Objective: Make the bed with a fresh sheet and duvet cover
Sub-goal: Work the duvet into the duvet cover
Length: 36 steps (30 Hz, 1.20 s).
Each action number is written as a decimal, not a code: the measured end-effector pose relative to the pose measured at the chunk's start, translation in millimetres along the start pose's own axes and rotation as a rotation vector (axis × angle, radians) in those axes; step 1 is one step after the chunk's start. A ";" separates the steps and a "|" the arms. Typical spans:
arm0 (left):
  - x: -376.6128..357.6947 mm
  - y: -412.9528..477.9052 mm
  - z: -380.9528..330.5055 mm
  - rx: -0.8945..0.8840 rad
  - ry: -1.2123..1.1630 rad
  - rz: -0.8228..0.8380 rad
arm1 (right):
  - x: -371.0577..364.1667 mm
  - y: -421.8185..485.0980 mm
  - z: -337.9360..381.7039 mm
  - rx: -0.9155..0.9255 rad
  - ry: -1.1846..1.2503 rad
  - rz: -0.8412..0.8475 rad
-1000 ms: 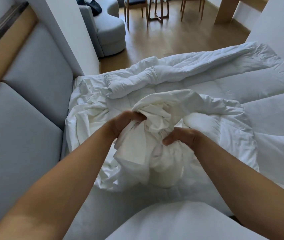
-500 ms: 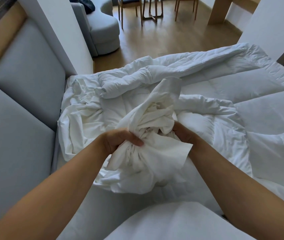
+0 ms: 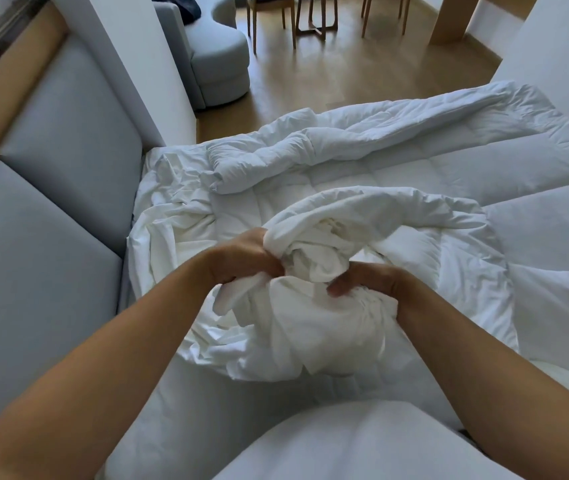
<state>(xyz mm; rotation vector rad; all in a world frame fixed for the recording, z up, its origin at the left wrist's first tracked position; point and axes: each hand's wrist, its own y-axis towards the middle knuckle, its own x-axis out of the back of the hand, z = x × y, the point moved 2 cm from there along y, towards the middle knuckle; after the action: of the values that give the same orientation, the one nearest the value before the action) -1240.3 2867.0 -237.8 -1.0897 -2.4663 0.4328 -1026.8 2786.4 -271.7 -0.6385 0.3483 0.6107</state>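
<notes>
A bunched white duvet cover (image 3: 310, 327) sits in the middle of the bed, gathered into a crumpled heap. My left hand (image 3: 241, 258) grips its upper left fold with curled fingers. My right hand (image 3: 369, 280) grips the bunched cloth on the right side, close to the left hand. Under and behind the heap lies the quilted white duvet (image 3: 397, 161), rumpled and folded over at the far edge. A wrinkled white sheet (image 3: 168, 223) lies loose by the headboard side.
A grey padded headboard (image 3: 51, 209) runs along the left. A white pillow (image 3: 362, 445) lies at the bottom edge. Beyond the bed are wooden floor (image 3: 345, 74), a grey sofa (image 3: 213, 60) and wooden chair legs (image 3: 310, 19). White walls flank both sides.
The raised flap of cloth has dropped back down. My left hand moved up and away, my right hand shifted down and toward me, regripping the bunch.
</notes>
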 end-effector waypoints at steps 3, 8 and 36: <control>-11.3 7.9 -5.0 -0.101 0.137 -0.245 | -7.5 6.2 -3.0 0.002 -0.022 -0.011; -20.3 11.9 2.6 -0.220 0.226 -0.389 | -10.3 14.4 -18.4 0.206 0.172 -0.070; -52.6 -15.9 58.3 -0.138 1.377 0.341 | -37.6 20.7 -112.1 -0.097 -1.123 -0.247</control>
<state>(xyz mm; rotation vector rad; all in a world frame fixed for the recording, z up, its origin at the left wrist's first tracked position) -1246.2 2810.3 -294.1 -1.2310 -1.1045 -0.3464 -1082.0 2711.4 -347.6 -0.3410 -0.8009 0.6591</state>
